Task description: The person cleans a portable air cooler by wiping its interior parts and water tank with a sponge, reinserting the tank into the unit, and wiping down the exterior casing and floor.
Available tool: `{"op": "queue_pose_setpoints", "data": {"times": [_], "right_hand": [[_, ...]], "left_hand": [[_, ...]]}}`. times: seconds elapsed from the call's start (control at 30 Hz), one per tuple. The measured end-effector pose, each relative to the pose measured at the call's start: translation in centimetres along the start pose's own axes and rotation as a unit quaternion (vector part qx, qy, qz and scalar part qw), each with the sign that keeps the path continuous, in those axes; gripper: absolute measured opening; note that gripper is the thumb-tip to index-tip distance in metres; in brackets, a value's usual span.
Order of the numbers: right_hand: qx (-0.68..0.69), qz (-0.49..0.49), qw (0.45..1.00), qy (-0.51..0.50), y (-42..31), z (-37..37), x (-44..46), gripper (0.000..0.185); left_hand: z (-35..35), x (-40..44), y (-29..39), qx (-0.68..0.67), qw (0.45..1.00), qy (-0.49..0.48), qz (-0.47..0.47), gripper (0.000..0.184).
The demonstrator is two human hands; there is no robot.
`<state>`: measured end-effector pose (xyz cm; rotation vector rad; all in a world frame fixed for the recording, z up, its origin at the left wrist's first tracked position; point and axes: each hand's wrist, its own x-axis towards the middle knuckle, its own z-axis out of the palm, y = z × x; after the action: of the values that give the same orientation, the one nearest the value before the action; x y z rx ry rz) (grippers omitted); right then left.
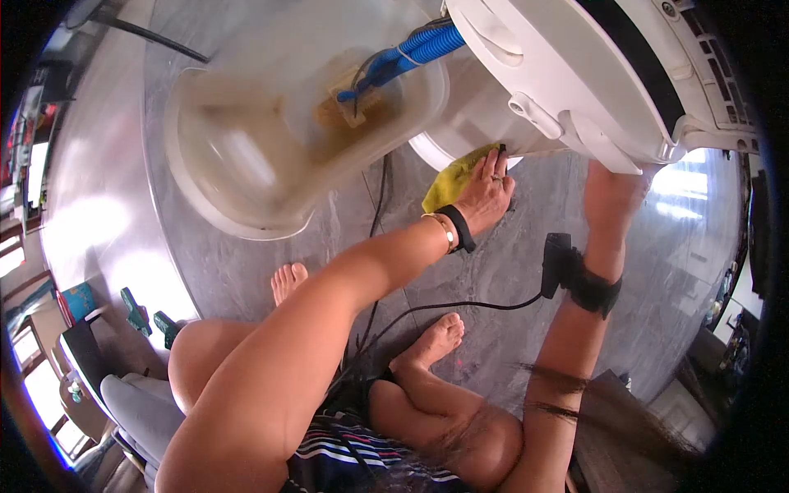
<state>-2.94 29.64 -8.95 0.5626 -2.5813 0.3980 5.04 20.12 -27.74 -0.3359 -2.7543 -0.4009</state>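
Note:
My left hand (486,195) presses a yellow cloth (450,186) against the rim of a white round plastic basin (436,154) on the floor. Its fingers lie over the cloth's upper end. Above the basin a large white appliance housing (567,62) leans in, with a black band and a white latch (534,115). My right hand (618,193) is at the lower edge of this housing; the housing hides its fingers, so their grip does not show. Blue corrugated hoses (419,51) run from the housing toward a translucent tub.
The translucent tub (193,181) stands at upper left, with brownish liquid or residue inside. A black cable (468,306) runs over the grey floor (509,263) to a dark device on my right wrist. My bare feet (436,338) rest below the tub and basin. Chair-like grey cushions (140,411) are at lower left.

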Motion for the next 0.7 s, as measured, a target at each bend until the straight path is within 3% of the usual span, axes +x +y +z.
{"op": "queue_pose_setpoints", "data": {"times": [0.13,0.23,0.33,0.47,0.53,0.7], "right_hand": [[0.114,0.03,0.993,0.006,-0.3,-0.4,0.1,0.085],[0.178,0.073,0.981,-0.007,-0.2,-0.2,0.0,0.084],[0.119,0.015,0.992,0.037,-1.0,-0.6,0.4,0.083],[0.157,0.031,0.985,0.058,-1.1,-0.1,0.6,0.083],[0.117,0.004,0.991,0.059,-0.5,0.3,0.5,0.078],[0.101,0.01,0.994,0.041,-0.3,0.2,0.4,0.071]], "left_hand": [[-1.3,-1.1,-2.1,-0.04,0.999,-0.001,0.015,0.021],[-2.8,-2.4,-4.4,0.015,0.998,-0.018,0.057,0.021],[-3.7,-3.7,-6.5,-0.006,0.997,-0.036,0.069,0.02],[-4.6,-5.3,-7.7,-0.008,0.991,-0.113,0.068,0.021],[-2.6,-5.5,-7.0,-0.086,0.994,-0.032,0.053,0.02],[-0.5,-3.5,-2.4,-0.049,0.996,-0.025,0.077,0.018]]}}
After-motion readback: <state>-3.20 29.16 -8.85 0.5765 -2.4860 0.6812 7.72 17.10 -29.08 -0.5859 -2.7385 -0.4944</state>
